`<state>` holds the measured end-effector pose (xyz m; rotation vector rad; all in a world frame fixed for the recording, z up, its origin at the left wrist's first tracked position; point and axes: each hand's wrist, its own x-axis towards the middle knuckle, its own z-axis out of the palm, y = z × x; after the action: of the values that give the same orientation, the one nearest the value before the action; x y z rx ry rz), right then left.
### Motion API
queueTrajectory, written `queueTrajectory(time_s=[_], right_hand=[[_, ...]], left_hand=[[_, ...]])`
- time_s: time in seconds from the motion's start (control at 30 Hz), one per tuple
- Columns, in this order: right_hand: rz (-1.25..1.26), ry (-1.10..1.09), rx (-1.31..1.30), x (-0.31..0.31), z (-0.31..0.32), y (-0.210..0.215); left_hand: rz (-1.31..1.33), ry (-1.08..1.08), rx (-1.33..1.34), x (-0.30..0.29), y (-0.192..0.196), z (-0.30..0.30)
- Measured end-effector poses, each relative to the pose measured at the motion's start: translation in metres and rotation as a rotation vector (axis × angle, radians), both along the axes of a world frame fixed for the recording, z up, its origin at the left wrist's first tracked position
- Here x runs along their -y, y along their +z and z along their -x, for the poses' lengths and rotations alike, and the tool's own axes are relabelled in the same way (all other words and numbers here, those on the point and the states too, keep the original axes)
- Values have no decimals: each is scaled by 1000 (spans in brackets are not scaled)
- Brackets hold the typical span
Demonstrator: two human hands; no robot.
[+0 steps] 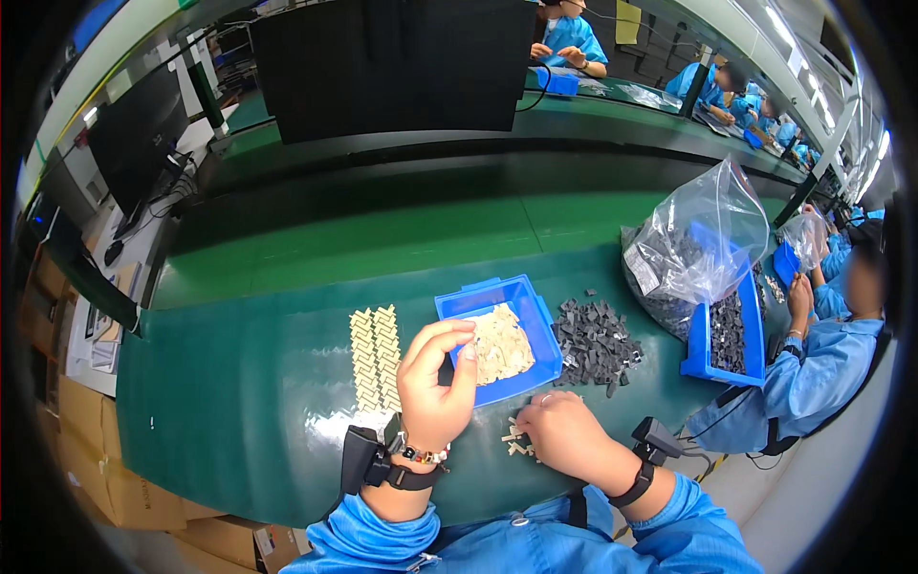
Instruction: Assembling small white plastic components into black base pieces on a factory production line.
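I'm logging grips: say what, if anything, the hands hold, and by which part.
Cannot be told: the left hand is at the blue bin, the right hand at cream pieces; fingertip contact is unclear.

Ceiling lights throw white glare on the green tabletop, fisheye edges curving into black.

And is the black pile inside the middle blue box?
No, the black pile lies on the table, to the right of the middle blue box, which holds cream bits.
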<state>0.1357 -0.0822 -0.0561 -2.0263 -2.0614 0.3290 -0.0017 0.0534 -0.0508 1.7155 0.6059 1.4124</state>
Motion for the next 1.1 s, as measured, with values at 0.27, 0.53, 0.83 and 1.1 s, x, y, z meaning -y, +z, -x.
queueTrajectory(time_s=[0.27, 0.53, 0.83, 1.1], right_hand=[[-127, -95, -45, 1, 12, -2], [-212, -102, 93, 3, 25, -9], [-150, -52, 283, -4, 25, 4], [-264, -237, -919, -18, -16, 56]], left_hand=[[71, -68, -70, -2, 0, 0], [-26, 120, -307, -6, -25, -1], [135, -43, -276, -6, -15, 0], [-371, 17, -396, -1, 18, 8]])
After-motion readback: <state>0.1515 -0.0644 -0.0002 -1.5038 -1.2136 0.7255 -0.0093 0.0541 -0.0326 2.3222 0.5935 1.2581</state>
